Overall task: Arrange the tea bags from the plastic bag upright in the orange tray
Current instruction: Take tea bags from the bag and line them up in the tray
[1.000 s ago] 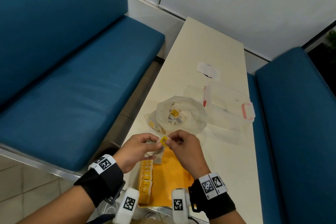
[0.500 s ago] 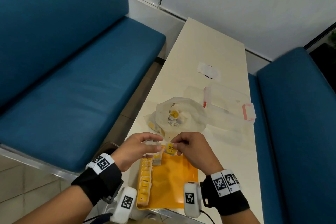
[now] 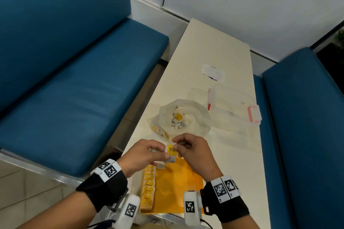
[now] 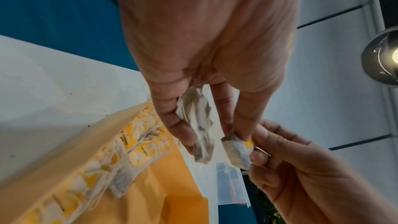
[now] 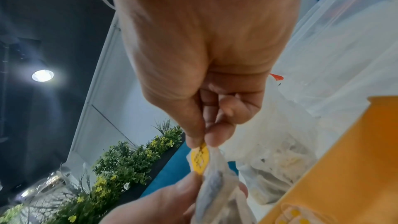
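Both hands meet just above the far end of the orange tray (image 3: 173, 188). My left hand (image 3: 162, 152) curls round a crumpled tea bag (image 4: 198, 125) and pinches a second tea bag (image 4: 235, 149). My right hand (image 3: 176, 148) pinches that second bag's yellow tag (image 3: 171, 150) between thumb and forefinger (image 5: 212, 137). A row of tea bags (image 3: 148, 189) stands along the tray's left wall. Beyond the hands lies the open plastic bag (image 3: 195, 117), with more tea bags (image 3: 177, 118) inside.
A clear plastic container (image 3: 234, 106) with pink clips sits right of the plastic bag, and a small white packet (image 3: 213, 72) lies farther back. The narrow cream table (image 3: 214, 46) runs between two blue benches (image 3: 74, 89). The tray reaches the table's near edge.
Both hands have dropped slightly toward the tray's far end with the tea bag between them. The yellow tag has turned to face the head camera.
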